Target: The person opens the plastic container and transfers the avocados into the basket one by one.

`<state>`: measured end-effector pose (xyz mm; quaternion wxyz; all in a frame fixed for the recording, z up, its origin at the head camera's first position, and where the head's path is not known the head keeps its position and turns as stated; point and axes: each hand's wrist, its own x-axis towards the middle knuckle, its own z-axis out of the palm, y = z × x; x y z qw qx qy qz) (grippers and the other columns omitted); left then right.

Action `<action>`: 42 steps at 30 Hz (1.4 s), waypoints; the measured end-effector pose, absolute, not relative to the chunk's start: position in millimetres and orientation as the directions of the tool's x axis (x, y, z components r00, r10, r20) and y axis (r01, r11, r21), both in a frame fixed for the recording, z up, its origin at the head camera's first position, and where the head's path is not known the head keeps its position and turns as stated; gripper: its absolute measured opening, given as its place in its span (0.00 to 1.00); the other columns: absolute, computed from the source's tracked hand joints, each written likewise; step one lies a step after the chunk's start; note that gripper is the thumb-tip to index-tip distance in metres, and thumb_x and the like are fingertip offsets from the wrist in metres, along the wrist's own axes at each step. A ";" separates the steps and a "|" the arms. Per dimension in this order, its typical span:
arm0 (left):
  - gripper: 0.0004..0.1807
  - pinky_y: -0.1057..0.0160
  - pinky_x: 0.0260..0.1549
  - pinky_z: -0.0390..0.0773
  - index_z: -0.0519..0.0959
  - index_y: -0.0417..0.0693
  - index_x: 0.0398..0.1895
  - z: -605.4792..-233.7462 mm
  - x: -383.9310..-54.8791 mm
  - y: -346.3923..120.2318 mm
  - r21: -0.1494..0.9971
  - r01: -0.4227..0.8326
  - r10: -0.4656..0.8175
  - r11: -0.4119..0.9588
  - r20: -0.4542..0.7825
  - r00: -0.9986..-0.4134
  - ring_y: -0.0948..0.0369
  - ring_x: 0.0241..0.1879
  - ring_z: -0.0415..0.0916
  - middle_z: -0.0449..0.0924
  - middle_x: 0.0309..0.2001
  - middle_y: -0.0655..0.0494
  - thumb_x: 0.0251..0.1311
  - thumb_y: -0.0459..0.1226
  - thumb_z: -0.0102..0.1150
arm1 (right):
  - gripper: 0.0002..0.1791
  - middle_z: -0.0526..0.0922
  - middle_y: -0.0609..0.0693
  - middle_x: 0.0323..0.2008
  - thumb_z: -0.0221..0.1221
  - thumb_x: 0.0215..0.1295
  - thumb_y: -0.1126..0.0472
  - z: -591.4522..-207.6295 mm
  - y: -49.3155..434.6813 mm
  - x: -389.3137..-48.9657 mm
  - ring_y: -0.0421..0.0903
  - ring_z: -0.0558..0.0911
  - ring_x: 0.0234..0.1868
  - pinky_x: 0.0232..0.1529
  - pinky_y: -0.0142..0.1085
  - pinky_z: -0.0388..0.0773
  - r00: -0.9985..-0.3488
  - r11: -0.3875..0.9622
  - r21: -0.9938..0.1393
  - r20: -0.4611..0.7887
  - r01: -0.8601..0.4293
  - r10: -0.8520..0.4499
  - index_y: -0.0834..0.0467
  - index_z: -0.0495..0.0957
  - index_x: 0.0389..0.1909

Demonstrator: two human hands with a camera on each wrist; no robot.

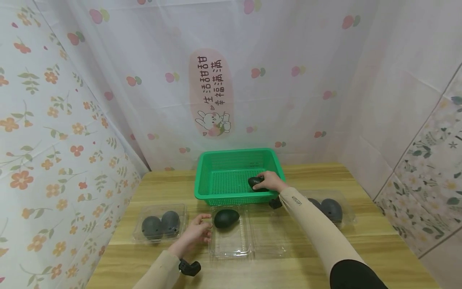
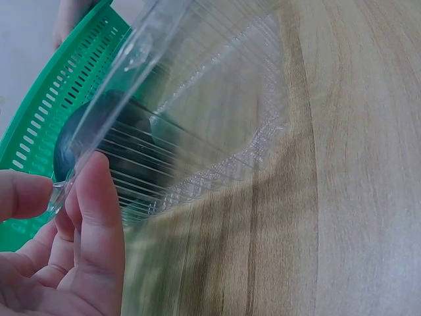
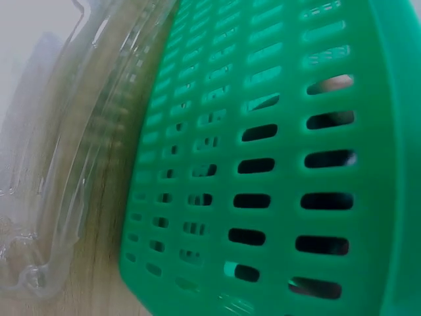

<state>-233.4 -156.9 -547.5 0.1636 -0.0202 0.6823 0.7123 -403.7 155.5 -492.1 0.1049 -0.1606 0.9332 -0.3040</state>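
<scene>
My right hand [image 1: 270, 181] reaches over the front right of the green basket [image 1: 202, 176] and grips a dark avocado [image 1: 254, 182] inside it. In the right wrist view the basket's slotted wall [image 3: 276, 145] hides this hand. An opened clear plastic clamshell [image 1: 231, 243] lies in front of the basket, with one dark avocado [image 1: 225, 219] at the far end of its left half. My left hand [image 1: 196, 232] is at that half's left edge. Up close, its thumb and finger [image 2: 99, 197] pinch the clear rim [image 2: 60, 191] beside the avocado [image 2: 108, 141].
A closed clear box [image 1: 184, 212] with two dark avocados stands at the left. Another clear box [image 1: 348, 208] with dark avocados is at the right, partly behind my right sleeve [image 1: 310, 220]. The clamshell's lid [image 1: 270, 237] lies flat toward the right. A printed curtain [image 1: 288, 100] hangs behind the table.
</scene>
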 end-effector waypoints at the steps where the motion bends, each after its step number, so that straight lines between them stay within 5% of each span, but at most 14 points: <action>1: 0.26 0.65 0.20 0.78 0.59 0.31 0.63 -546.7 -233.2 -156.9 0.965 -0.261 0.207 -0.015 -0.252 -0.945 0.62 0.23 0.70 0.68 0.29 0.51 0.63 0.29 0.48 | 0.37 0.77 0.62 0.55 0.70 0.55 0.51 -492.3 155.6 -403.8 0.56 0.77 0.51 0.48 0.48 0.77 -0.926 0.766 -0.600 -0.105 -0.232 -0.363 0.68 0.72 0.61; 42: 0.26 0.65 0.22 0.78 0.58 0.32 0.64 -548.2 -232.3 -158.6 0.965 -0.263 0.212 0.003 -0.258 -0.943 0.62 0.24 0.70 0.68 0.30 0.52 0.64 0.29 0.48 | 0.32 0.76 0.63 0.57 0.68 0.58 0.53 -490.3 150.5 -400.9 0.60 0.73 0.59 0.54 0.49 0.75 -0.881 0.830 -0.495 -0.231 -0.258 -0.413 0.68 0.75 0.58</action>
